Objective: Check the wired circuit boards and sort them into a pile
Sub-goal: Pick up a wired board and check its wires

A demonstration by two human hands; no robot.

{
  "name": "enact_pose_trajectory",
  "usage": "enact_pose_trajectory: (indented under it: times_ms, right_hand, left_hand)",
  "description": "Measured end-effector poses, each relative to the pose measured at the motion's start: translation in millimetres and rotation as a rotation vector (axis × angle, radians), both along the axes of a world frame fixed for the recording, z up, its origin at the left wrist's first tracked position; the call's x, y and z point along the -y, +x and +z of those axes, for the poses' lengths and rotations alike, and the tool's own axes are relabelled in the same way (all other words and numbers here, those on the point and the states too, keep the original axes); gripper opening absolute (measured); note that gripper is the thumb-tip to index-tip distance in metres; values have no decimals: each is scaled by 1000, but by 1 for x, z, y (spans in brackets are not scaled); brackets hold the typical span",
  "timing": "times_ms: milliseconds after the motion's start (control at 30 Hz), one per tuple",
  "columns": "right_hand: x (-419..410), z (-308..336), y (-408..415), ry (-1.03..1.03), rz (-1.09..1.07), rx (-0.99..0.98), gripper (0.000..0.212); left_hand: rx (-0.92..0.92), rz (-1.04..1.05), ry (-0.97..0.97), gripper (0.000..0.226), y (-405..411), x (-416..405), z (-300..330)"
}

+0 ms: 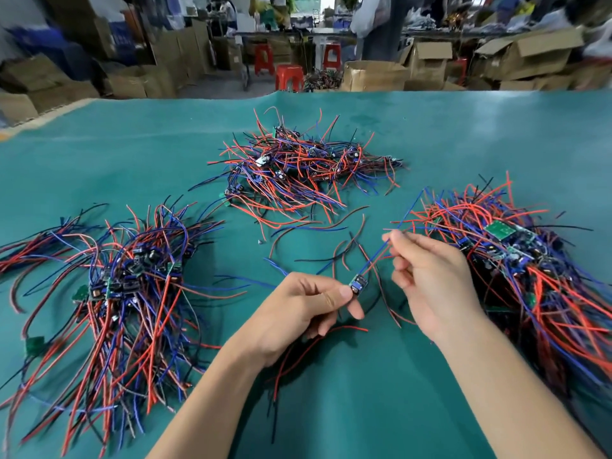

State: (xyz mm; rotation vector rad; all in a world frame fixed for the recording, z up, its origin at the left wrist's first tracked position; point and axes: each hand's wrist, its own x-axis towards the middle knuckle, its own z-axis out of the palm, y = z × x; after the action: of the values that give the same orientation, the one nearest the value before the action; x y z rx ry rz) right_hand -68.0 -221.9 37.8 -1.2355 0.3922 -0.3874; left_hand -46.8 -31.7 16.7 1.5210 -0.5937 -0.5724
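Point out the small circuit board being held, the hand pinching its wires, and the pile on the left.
small circuit board [357, 282], head view, on its blue component face.
right hand [427, 270], head view, on the back of the hand.
left pile [132, 276], head view, on the clustered boards at its middle.

- Bright, even light falls from overhead, with no strong colour cast.
- The teal-green cloth-covered table [430, 134] carries a pale sheen toward 1 o'clock.
- Soft, short shadows sit under the left hand [298, 313] and right hand [433, 279], falling toward 6 o'clock.
- Motion blur smears the tangled red, blue and black wire pile [109, 293] at 8 o'clock and the frame corners.
- Wide-angle distortion bows the table's far edge.
- The brown cardboard boxes [516, 58] at 1 o'clock look soft and streaked.
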Motion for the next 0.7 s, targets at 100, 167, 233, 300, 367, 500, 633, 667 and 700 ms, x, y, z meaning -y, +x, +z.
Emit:
enact_pose_trajectory:
  times_ms: [100,167,233,300,367,500,633,667,700]
  right_hand:
    - [19,4,2,142,-78,1,18]
    - [30,5,3,252,-124,11,17]
    - [35,4,3,346,-116,9,15]
    - [35,3,3,446,-112,10,15]
    - [29,4,2,457,-99,7,19]
    - [-3,2,-4,95,203,-42,14]
    - [-21,-3,-8,-64,355,-20,37]
    - [-19,-4,-8,-69,327,-24,29]
    - [-16,-5,-8,-73,301,-23,20]
  left_hand:
    - [1,-23,29,32,0,-2,0]
    - [3,-38,37,33,0,-3,-1]
    - [5,-19,19,32,1,-3,-2]
    - [-11,19,-35,30,1,-2,-2]
    - [-57,64,-104,30,1,0,-3]
    - [-121,88,-194,30,0,4,-5]
    - [-69,28,-107,30,0,3,-3]
    - [-59,26,-84,31,0,2,-2]
    - [-50,27,-69,31,0,2,-1]
